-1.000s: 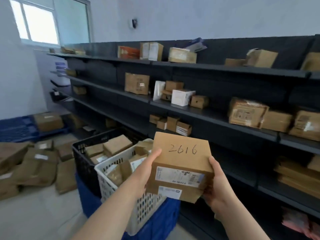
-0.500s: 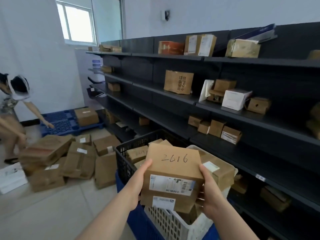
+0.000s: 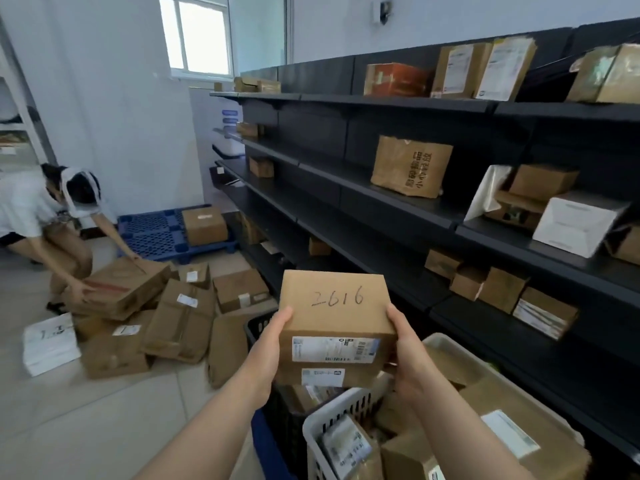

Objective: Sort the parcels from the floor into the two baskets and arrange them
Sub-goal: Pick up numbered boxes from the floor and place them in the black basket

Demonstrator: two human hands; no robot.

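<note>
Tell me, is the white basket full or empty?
Full, or nearly: brown parcels are piled in the white basket about level with its rim.

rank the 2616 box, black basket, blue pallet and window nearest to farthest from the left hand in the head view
1. 2616 box, gripped by the left hand.
2. black basket, just below it.
3. blue pallet, on the floor ahead-left.
4. window, high on the far wall.

Bright daylight from window [image 3: 200, 36], slightly blown out; soft motion blur; wide-angle bending at edges.
</note>
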